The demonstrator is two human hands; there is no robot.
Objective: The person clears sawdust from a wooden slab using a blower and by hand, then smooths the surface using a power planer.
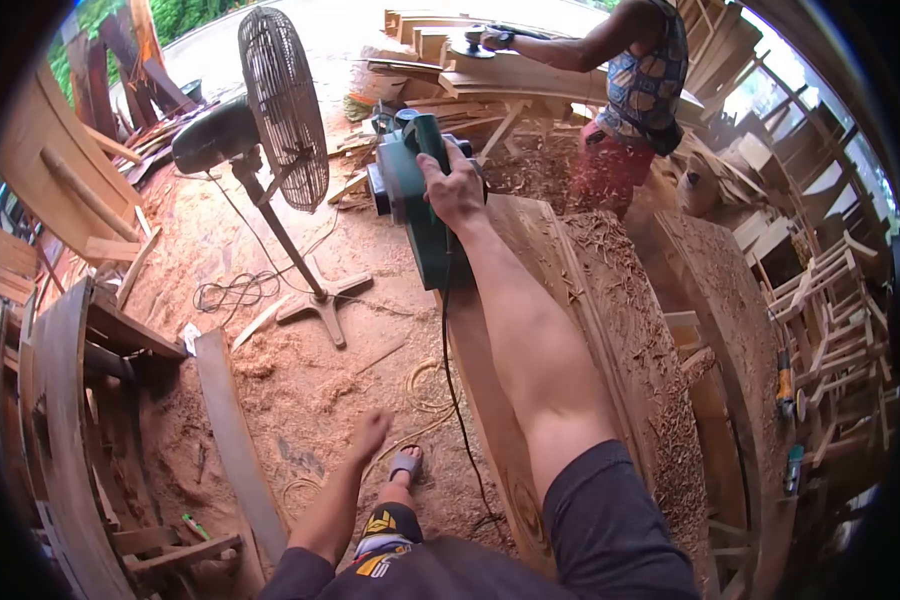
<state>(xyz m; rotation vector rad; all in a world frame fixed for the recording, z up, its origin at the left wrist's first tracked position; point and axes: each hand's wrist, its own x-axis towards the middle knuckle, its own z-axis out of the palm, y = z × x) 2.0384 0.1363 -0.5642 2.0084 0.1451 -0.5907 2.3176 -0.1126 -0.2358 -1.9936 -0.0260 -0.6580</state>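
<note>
A green electric planer [428, 240] rests on the far end of a long wooden plank [510, 440]. My right hand [455, 187] is wrapped around its top handle, with the arm stretched forward. The planer's dark cord [450, 370] hangs down beside the plank toward the floor. My left hand [373, 432] hangs low over the shavings-covered floor, left of the plank, fingers curled into a loose fist. Nothing shows in it. Wood shavings [635, 330] are heaped on the boards to the right of the plank.
A pedestal fan [285, 110] stands front left, its cable coiled on the floor. A co-worker [640, 90] handles a power tool [480, 40] over stacked timber at the back. Curved boards [65, 420] lean at left. Wooden frames [830, 330] and an orange-handled tool [785, 383] are at right.
</note>
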